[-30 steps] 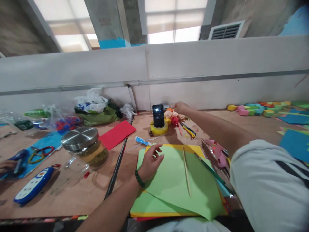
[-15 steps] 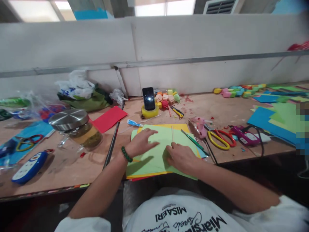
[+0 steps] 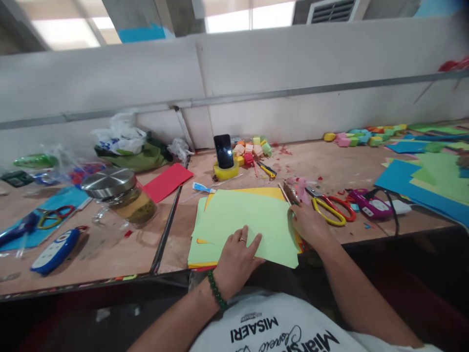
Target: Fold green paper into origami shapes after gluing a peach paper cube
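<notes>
A light green paper sheet lies on top of a stack of green, yellow and red sheets at the desk's front edge. My left hand rests on its lower part with the fingers spread, a green bead bracelet at the wrist. At the sheet's right side, my right hand is closed round the lower end of a thin pale stick, whose far end points up and left. The fingertips of that hand are partly hidden. Yellow-and-red-handled scissors lie just right of it, near a pink glue gun.
A lidded glass mug and a blue-white remote-like device stand left. Behind the stack are a phone on a yellow tape roll, folded paper pieces and a cutter knife. Coloured sheets lie right.
My right hand has moved right with the stick, from the sheet's middle to its right side. My left hand has come down and nearer, flat on the paper. The green pen is now covered.
</notes>
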`<state>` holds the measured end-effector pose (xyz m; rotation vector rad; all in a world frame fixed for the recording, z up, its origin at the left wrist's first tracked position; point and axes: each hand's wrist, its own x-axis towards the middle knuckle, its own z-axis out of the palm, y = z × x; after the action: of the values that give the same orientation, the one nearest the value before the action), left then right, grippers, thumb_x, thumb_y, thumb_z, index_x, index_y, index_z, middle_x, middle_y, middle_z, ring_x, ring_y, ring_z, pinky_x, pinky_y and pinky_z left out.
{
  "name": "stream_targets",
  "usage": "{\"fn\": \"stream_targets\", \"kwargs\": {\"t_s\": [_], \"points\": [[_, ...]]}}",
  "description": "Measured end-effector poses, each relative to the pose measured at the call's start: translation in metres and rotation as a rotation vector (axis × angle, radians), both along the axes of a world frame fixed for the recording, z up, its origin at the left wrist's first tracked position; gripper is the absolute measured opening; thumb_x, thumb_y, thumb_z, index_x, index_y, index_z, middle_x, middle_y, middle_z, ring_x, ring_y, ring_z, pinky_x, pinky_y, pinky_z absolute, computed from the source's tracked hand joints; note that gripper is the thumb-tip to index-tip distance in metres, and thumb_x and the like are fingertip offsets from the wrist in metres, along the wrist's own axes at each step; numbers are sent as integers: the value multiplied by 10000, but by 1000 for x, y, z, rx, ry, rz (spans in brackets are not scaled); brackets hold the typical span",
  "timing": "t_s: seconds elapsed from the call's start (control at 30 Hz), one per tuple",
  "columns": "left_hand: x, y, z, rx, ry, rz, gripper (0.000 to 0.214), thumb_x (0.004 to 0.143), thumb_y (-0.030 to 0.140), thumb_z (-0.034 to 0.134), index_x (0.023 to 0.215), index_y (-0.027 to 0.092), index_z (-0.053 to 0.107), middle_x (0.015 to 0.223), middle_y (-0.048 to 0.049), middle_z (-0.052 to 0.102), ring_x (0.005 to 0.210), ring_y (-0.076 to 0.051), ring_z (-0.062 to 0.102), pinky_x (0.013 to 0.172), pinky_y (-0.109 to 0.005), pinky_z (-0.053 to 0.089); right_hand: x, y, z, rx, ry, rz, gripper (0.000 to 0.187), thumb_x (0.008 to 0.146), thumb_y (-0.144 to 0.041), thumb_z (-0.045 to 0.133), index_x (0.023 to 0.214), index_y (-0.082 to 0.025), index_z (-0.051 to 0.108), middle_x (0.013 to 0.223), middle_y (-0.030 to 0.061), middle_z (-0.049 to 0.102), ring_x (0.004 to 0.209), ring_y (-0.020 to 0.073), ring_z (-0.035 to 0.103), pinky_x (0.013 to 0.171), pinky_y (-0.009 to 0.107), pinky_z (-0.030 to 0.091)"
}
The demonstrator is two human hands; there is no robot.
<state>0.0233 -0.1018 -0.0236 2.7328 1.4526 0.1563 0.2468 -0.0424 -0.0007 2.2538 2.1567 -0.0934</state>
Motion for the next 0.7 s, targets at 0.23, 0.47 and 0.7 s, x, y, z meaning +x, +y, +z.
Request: {"fn": "stream_targets", "kwargs": {"t_s": [0.23,0.47,0.7], "points": [[7,2,9,89,89,50,419,874,173,595,1293,165,569,1188,-151,648,1009,-271,621,777,-380,564,16,-36,-10,295,441,456,358,878,-353,599,1202,-205,633,1250,134,633,1170,271,592,971,418,503],[12,2,26,131,66,-9,255,859,80,545,1098,125,622,919,-86,679,820,-218,629,687,-330,547,24,-47,-29,496,545,690,422,728,-1,500,1042,-225,671,941,60,740,906,227,687,908,449,536],[-24,-3,30,165,-27,57,347,841,133,637,1183,165,595,1184,-129,664,1051,-249,619,908,-407,520,31,-29,-43,484,662,781,505,728,31,433,1055,-246,699,1029,55,754,981,209,698,837,364,591]]}}
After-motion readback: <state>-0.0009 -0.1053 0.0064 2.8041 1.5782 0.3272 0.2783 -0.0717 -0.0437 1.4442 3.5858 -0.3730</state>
